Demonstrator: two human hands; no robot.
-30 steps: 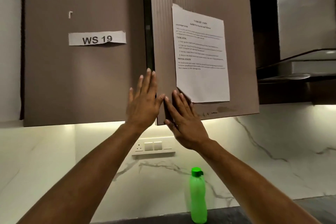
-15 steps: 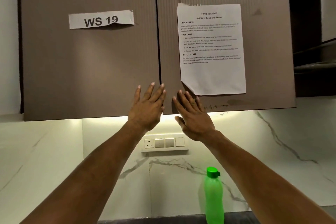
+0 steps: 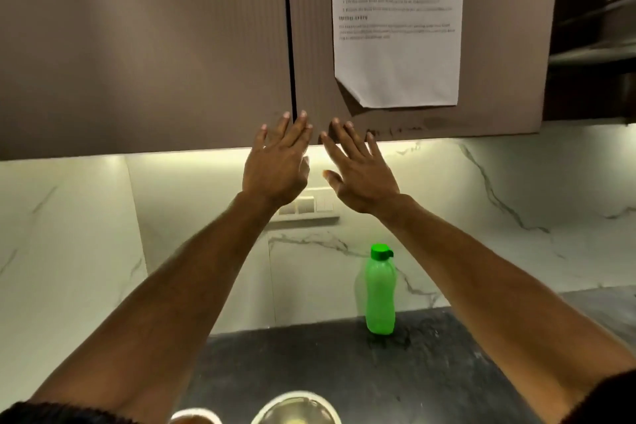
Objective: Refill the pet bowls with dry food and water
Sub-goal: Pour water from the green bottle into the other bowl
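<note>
We hold our left hand (image 3: 277, 167) flat, fingers spread and grasping nothing, before the shut cupboard doors (image 3: 172, 45); our right hand (image 3: 361, 175) beside it is likewise splayed and empty. Below, two bowls (image 3: 297, 406) sit at the near worktop (image 3: 309, 361) edge, a green bottle (image 3: 379, 291) upright farther back.

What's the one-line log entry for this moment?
left hand: open, empty | right hand: open, empty | cupboard doors: shut | green bottle: upright on counter | bowls: bottom edge
</note>
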